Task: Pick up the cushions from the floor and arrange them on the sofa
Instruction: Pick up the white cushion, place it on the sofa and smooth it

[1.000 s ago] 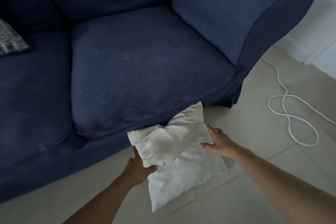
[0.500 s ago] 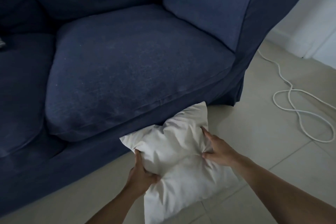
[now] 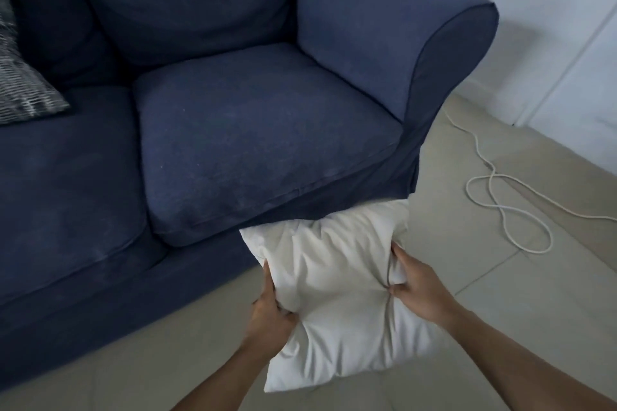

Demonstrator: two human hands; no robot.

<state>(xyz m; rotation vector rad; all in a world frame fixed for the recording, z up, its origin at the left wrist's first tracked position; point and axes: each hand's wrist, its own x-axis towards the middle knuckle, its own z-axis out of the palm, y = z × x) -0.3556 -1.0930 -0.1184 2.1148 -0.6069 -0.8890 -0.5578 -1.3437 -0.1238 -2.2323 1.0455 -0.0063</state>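
A plain white cushion (image 3: pixel 337 280) is held in front of the dark blue sofa (image 3: pixel 253 143), below the right seat's front edge. My left hand (image 3: pixel 272 307) pinches its left edge and my right hand (image 3: pixel 414 287) bunches the fabric on its right side. The cushion is creased between both grips. Whether its lower corner touches the floor is unclear. A grey patterned cushion (image 3: pixel 23 77) rests on the sofa's left seat, partly cut off by the frame.
A white cable (image 3: pixel 500 197) lies looped on the tiled floor right of the sofa's armrest (image 3: pixel 400 40). A white wall (image 3: pixel 567 43) runs behind it. Beige floor tiles spread around my arms.
Both hands have tightened on the white cushion and drawn it up and toward me. The view has pulled back, showing more of the sofa and the grey cushion.
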